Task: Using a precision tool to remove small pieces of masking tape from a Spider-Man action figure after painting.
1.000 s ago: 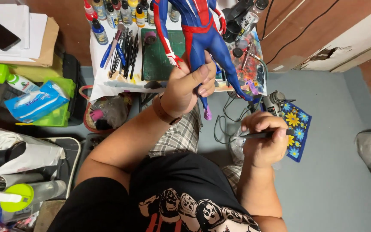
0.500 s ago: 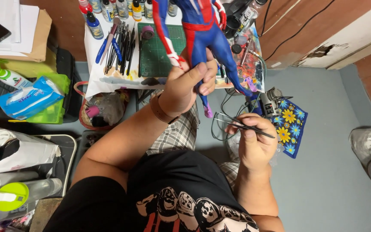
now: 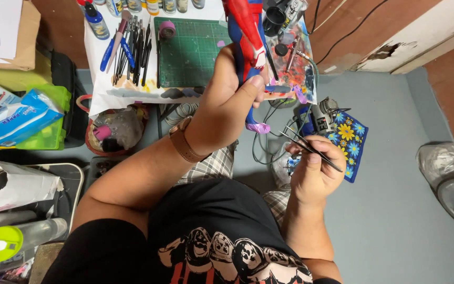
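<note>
Left hand (image 3: 227, 110): fingers wrapped round the red-and-blue action figure (image 3: 245, 37).
Right hand (image 3: 313, 171): fingers pinching black tweezers (image 3: 308, 147).
Behind: green cutting mat (image 3: 190, 52).

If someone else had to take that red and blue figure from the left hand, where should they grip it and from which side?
Probably the upper legs or torso of the figure, coming from the far, table side. The left hand wraps the lower leg, and the purple-tipped foot points toward the tweezers in the right hand, so the near end is crowded. The part above the fist is bare and slim.
</note>
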